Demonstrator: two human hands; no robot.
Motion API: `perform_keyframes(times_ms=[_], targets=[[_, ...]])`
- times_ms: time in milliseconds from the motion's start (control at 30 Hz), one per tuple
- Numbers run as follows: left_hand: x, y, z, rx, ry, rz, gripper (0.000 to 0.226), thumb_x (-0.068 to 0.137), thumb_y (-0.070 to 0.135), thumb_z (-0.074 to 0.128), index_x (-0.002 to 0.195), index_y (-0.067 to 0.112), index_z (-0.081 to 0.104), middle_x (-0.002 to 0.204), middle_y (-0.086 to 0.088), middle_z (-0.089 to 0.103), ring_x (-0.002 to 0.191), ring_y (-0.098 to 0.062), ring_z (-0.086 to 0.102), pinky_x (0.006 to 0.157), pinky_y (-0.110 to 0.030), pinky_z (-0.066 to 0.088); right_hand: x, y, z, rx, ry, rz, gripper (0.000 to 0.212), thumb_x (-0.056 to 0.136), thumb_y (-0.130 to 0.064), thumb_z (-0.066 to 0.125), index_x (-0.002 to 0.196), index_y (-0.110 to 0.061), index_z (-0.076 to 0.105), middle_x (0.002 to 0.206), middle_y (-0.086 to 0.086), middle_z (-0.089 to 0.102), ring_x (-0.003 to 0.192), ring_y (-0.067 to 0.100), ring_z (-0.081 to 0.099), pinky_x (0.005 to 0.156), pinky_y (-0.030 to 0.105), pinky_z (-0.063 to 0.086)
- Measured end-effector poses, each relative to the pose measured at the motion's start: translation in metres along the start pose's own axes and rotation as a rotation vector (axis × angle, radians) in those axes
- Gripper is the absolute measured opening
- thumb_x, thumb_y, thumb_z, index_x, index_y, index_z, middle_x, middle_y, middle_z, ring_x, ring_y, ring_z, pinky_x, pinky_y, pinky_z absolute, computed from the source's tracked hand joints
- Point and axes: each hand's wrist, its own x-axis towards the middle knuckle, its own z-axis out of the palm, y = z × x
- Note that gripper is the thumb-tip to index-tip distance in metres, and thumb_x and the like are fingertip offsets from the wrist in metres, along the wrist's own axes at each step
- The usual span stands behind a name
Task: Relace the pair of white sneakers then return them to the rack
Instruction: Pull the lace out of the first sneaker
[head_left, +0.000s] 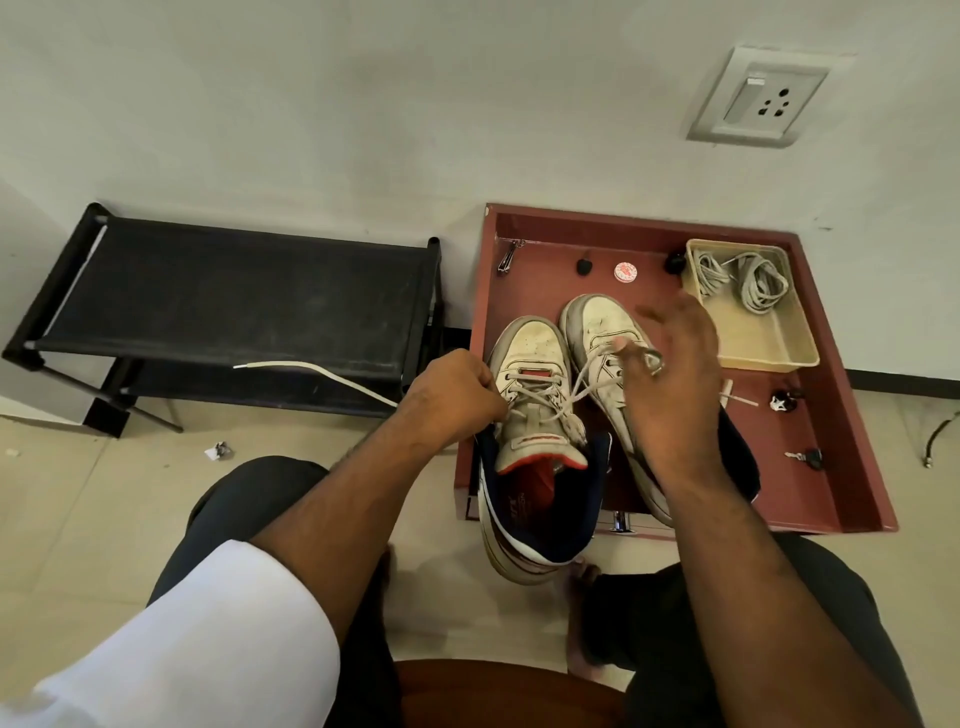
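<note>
Print on left sneaker (530, 415) collar too blurred to read. Both sneakers lie in the red drawer (852, 467), toes toward the wall, heels toward me; right sneaker (602, 332) alongside. Beige tray (769, 353) holds coiled laces (748, 280). My left hand (452, 400) pinches one lace end (311, 371); right hand (675, 384) pinches the other.

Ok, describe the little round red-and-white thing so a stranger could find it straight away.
Start at the reddish-brown tray on the floor against the wall, right of the black rack. Look along its far edge, just beyond the toes of the two white sneakers. The round tin lies there, flat, the only red-and-white item among small black objects.
</note>
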Motion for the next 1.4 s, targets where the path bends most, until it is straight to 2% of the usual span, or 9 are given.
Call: perform_keyframes(times_ms=[167, 267, 433, 600, 700, 833, 1100, 1200, 1400], targets=[[-0.001, -0.001, -0.001, 0.001, -0.006, 0.007, 0.008, 0.081, 0.019, 0.076, 0.079, 0.014, 0.070, 0.085, -0.001, 0.071, 0.078, -0.016, 0.070, 0.073, -0.042, 0.062, -0.008, -0.002, 0.021, -0.562, -0.605, -0.206, 0.028, 0.089, -0.038, 0.066, 0.116, -0.034, 0.068, 0.161, -0.003, 0.019, 0.150, 0.026, 0.003, 0.121, 0.051, 0.001], [-0.002, -0.002, -0.002, 0.002, -0.001, 0.014, 0.008, 0.081, 0.019, 0.076, 0.077, 0.014, 0.070, 0.083, -0.002, 0.072, 0.077, -0.017, 0.070, 0.071, -0.043, 0.062, -0.007, -0.002, 0.027, -0.708, -0.659, -0.200, 0.016, 0.089, -0.044, 0.063, 0.100, -0.036, 0.071, 0.162, -0.006, 0.017, 0.150, 0.028, 0.002, 0.119, 0.054, -0.001], [-0.002, -0.001, -0.001, -0.004, -0.005, 0.013, 0.010, 0.082, 0.019, 0.075, 0.075, 0.014, 0.069, 0.083, -0.002, 0.072, 0.078, -0.017, 0.070, 0.072, -0.043, 0.062, -0.005, 0.006, 0.022, -0.270, -0.503, -0.058, 0.014, 0.092, -0.027, 0.062, 0.081, -0.034, 0.060, 0.159, -0.006, 0.027, 0.149, 0.021, 0.014, 0.120, 0.052, 0.008], [-0.001, -0.001, 0.001, -0.005, -0.001, 0.008, 0.009, 0.081, 0.017, 0.074, 0.074, 0.014, 0.070, 0.079, -0.003, 0.072, 0.077, -0.018, 0.070, 0.073, -0.045, 0.062, -0.001, -0.009, 0.007, 0.541, 0.147, 0.208, 0.016, 0.101, -0.023, 0.047, 0.096, -0.036, 0.056, 0.145, -0.009, 0.045, 0.129, 0.000, 0.045, 0.107, 0.028, 0.041], [-0.002, -0.001, 0.001, -0.014, 0.005, 0.015, 0.007, 0.082, 0.017, 0.072, 0.076, 0.013, 0.070, 0.079, -0.003, 0.072, 0.076, -0.019, 0.070, 0.072, -0.046, 0.061, 0.004, -0.003, 0.001, 0.321, 0.289, 0.013, 0.007, 0.100, -0.017, 0.050, 0.103, -0.012, 0.054, 0.119, -0.020, 0.050, 0.122, 0.001, 0.049, 0.102, 0.030, 0.046], [-0.002, -0.001, 0.005, -0.031, -0.001, 0.022, 0.007, 0.084, 0.017, 0.069, 0.087, 0.023, 0.069, 0.092, 0.003, 0.068, 0.085, -0.015, 0.067, 0.079, -0.042, 0.060, -0.006, 0.008, 0.010, -0.086, 0.068, -0.112, 0.029, 0.088, -0.008, 0.065, 0.117, -0.007, 0.058, 0.127, 0.007, 0.051, 0.126, 0.023, 0.045, 0.107, 0.032, 0.040], [-0.002, 0.010, 0.000, -0.045, -0.191, 0.224, 0.038, 0.089, 0.005, 0.060, 0.123, 0.024, 0.063, 0.105, -0.002, 0.065, 0.086, -0.007, 0.062, 0.072, -0.023, 0.055, -0.012, -0.001, 0.024, -0.426, -0.530, 0.092, 0.014, 0.085, -0.024, 0.066, 0.098, -0.022, 0.067, 0.093, -0.001, 0.066, 0.088, 0.019, 0.061, 0.078, 0.034, 0.052], [0.003, 0.019, 0.004, -0.039, -0.284, 0.221, 0.044, 0.090, 0.002, 0.055, 0.128, 0.023, 0.061, 0.107, -0.003, 0.067, 0.085, -0.012, 0.064, 0.073, -0.025, 0.054, -0.010, -0.005, 0.021, -0.481, -0.591, 0.150, 0.025, 0.087, -0.025, 0.066, 0.112, -0.020, 0.066, 0.100, 0.001, 0.070, 0.094, 0.023, 0.064, 0.084, 0.034, 0.052], [0.026, 0.007, 0.015, 0.110, -0.057, 0.224, 0.018, 0.090, 0.019, 0.068, 0.107, 0.020, 0.074, 0.108, 0.003, 0.069, 0.097, -0.009, 0.062, 0.090, -0.031, 0.053, -0.005, 0.001, 0.021, -0.450, -0.647, 0.169, 0.030, 0.092, -0.014, 0.056, 0.119, -0.018, 0.069, 0.114, 0.007, 0.070, 0.103, 0.025, 0.064, 0.093, 0.034, 0.051]])
